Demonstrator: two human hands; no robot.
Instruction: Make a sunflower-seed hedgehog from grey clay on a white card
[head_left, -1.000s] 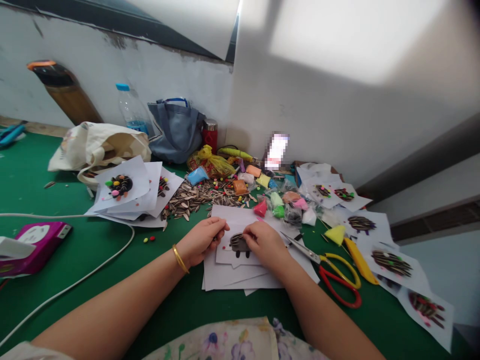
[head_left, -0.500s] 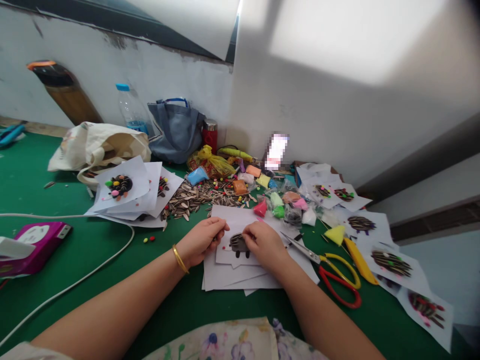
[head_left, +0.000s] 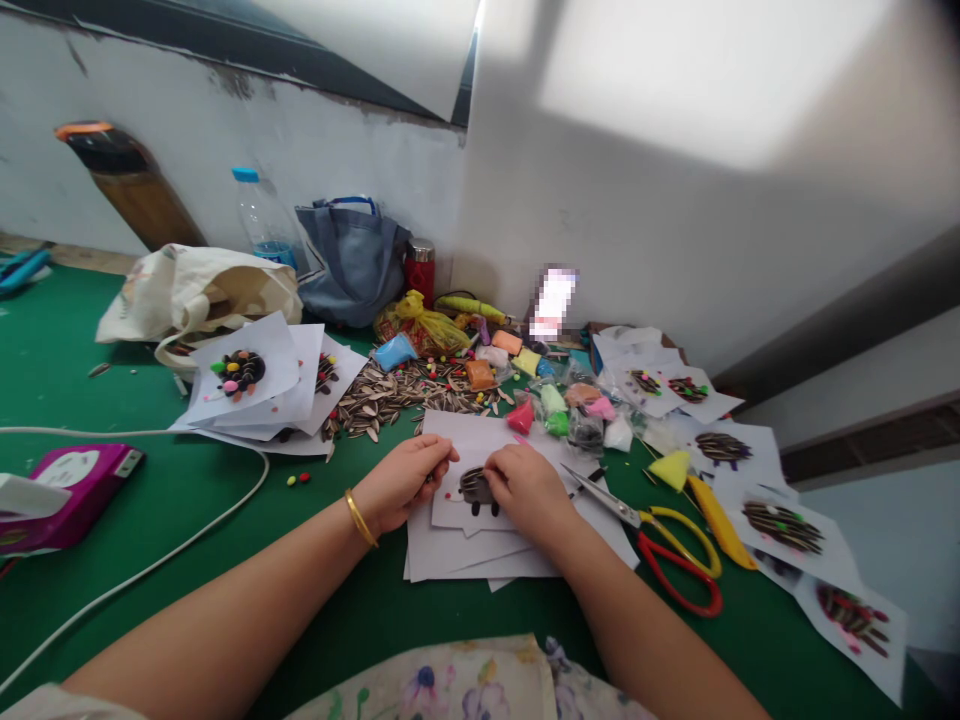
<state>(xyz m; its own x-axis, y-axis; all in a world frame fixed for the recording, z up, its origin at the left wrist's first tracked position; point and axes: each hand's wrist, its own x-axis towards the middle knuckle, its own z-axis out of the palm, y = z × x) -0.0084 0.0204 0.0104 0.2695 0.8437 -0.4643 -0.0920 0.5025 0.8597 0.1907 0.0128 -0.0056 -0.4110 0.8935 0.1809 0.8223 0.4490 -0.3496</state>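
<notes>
My left hand [head_left: 406, 482] rests on the left edge of a white paper sheet [head_left: 469, 440], fingers curled and pinched together; what they hold is too small to name. My right hand [head_left: 529, 487] is closed in a pinch over a dark clay hedgehog figure [head_left: 475, 487] stuck with sunflower seeds on that sheet. More white sheets [head_left: 465, 550] lie stacked underneath. A pile of striped sunflower seeds [head_left: 390, 393] lies just beyond the paper.
Scissors with red and yellow handles [head_left: 660, 545] lie right of my hand. Small bags of coloured clay [head_left: 570, 405], finished seed pictures [head_left: 784, 525] on the right and a paper stack [head_left: 259, 385] on the left, bags, a bottle [head_left: 262, 220], a white cable [head_left: 150, 565] and a pink box [head_left: 71, 490] crowd the green table [head_left: 225, 500].
</notes>
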